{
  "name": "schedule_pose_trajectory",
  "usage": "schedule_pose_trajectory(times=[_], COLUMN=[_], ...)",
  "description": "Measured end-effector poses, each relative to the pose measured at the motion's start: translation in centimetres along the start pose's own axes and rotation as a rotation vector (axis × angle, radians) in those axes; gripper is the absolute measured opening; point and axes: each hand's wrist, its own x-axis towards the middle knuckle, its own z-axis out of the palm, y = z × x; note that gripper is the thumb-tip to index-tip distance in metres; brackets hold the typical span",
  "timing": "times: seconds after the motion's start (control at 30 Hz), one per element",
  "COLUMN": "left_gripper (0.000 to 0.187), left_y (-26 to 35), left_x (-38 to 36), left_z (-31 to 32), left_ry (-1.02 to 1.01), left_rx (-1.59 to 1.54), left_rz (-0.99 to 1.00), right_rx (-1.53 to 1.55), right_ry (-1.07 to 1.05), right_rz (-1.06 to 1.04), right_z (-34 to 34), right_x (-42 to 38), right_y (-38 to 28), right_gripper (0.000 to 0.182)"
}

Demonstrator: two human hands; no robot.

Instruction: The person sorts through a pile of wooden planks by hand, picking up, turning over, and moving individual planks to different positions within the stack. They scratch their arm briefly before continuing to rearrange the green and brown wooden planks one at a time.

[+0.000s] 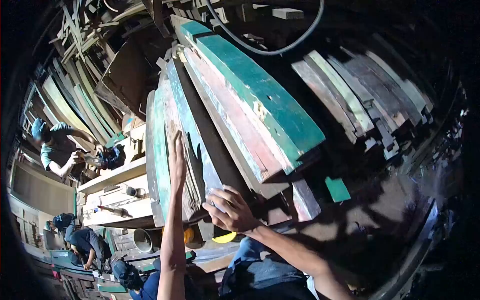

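A stack of long painted planks runs away from me. My left hand (177, 155) reaches along it with fingers stretched out and flat, over a worn pinkish-brown plank (171, 107). Beside it, a blue-grey plank (186, 112) carries the dark shadow of a hand. My right hand (230, 209) has its fingers bent around the near end of that blue-grey plank. To the left lies a pale green plank (160, 145). A pink-faced plank (240, 127) and a thick green beam (265, 92) lie farther right.
More boards (345, 90) are piled at the right. A workbench (117, 217) holds tools at the left. One person (57, 147) handles a dark tool there; other people (90, 245) bend over lower left. A hose (280, 51) loops overhead. A green offcut (337, 189) lies on the ground.
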Motion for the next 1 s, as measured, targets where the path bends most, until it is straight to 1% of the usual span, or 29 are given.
schedule_pose_trajectory(times=[0.03, 0.07, 0.1, 0.17, 0.2, 0.27, 0.3, 0.33, 0.37, 0.43, 0.5, 0.57, 0.63, 0.67, 0.7, 0.77, 0.8, 0.83, 0.9, 0.93, 0.97, 1.0], left_gripper=[0.048, 0.048, 0.048, 0.049, 0.05, 0.053, 0.054, 0.056, 0.058, 0.061, 0.061, 0.061, 0.061, 0.059, 0.055, 0.05, 0.049, 0.048, 0.05, 0.054, 0.058, 0.059], left_y=[-1.4, -2.0, -2.5, -3.0, -0.8, -0.6, -0.8, -3.3, -3.2, -3.4, -4.7, -5.4, -5.3, -5.3, -5.4, -11.1, -5.6, -8.5, -4.1, -1.3, 3.8, 1.3], left_x=[1.2, 2.5, 3.4, 6.4, 6.8, 8.1, 8.9, 10.3, 11.2, 12.4, 13.3, 13.7, 13.5, 13.5, 13.5, 15.4, 15.1, 16.3, 17.0, 17.3, 15.8, 16.8], left_z=[0.2, 0.5, 1.0, 1.8, 2.6, 3.6, 3.8, 3.8, 3.7, 3.6, 3.2, 2.9, 3.0, 2.8, 2.6, 0.9, 0.3, -0.3, -0.2, 0.1, -0.3, 1.9], left_ry=[0.0, 0.041, 0.076, 0.066, 0.072, 0.121, 0.138, 0.172, 0.138, 0.124, 0.095, 0.06, 0.06, 0.07, 0.056, 0.022, -0.027, 0.08, 0.125, 0.182, 0.158, 0.197], left_rx=[0.037, 0.246, 0.33, 0.259, 0.313, 0.359, 0.357, 0.434, 0.304, 0.35, 0.426, 0.456, 0.398, 0.4, 0.362, 0.748, 0.586, 0.59, 0.184, 0.027, 0.039, 0.196], left_rz=[0.066, 0.123, 0.114, 0.067, 0.038, 0.004, -0.009, -0.018, -0.056, -0.111, -0.035, -0.018, -0.098, -0.058, -0.072, 0.259, 0.119, 0.336, 0.132, 0.001, -0.079, -0.009], right_rx=[-0.022, -0.027, -0.039, -0.032, -0.026, -0.017, -0.016, -0.013, -0.011, -0.022, 0.019, 0.042, 0.055, 0.09, 0.124, 0.22, 0.251, 0.246, 0.218, 0.198, 0.166, 0.104], right_ry=[0.009, 0.036, 0.046, 0.105, 0.092, 0.104, 0.109, 0.106, 0.102, 0.065, 0.073, 0.062, 0.052, 0.041, 0.029, 0.032, 0.015, 0.004, 0.004, 0.029, 0.065, 0.109], right_rz=[-0.013, -0.014, -0.002, 0.072, 0.113, 0.127, 0.132, 0.13, 0.129, 0.166, 0.23, 0.269, 0.291, 0.294, 0.296, 0.283, 0.304, 0.3, 0.268, 0.27, 0.268, 0.256], right_z=[0.7, 0.6, 0.3, 1.0, 1.0, 1.5, 1.6, 1.9, 2.2, 3.2, 3.3, 3.5, 3.3, 3.2, 2.9, 1.9, 1.0, 0.2, -2.1, -3.6, -5.3, -6.8], right_x=[-0.3, 0.1, 0.5, 0.5, 0.7, 1.3, 1.9, 2.9, 3.8, 5.2, 5.7, 5.5, 5.8, 6.0, 6.2, 6.4, 6.5, 6.5, 6.9, 7.1, 7.4, 7.6], right_y=[0.6, 0.4, 0.1, -0.1, -0.3, 0.2, 0.8, 1.6, 2.5, 3.5, 3.4, 3.2, 3.1, 3.1, 2.9, 2.7, 2.0, 1.5, 0.9, 0.6, 0.4, 0.5], right_gripper=[0.027, 0.027, 0.026, 0.025, 0.024, 0.024, 0.024, 0.023, 0.023, 0.022, 0.022, 0.023, 0.022, 0.021, 0.019, 0.019, 0.021, 0.022, 0.022, 0.021, 0.018, 0.014])
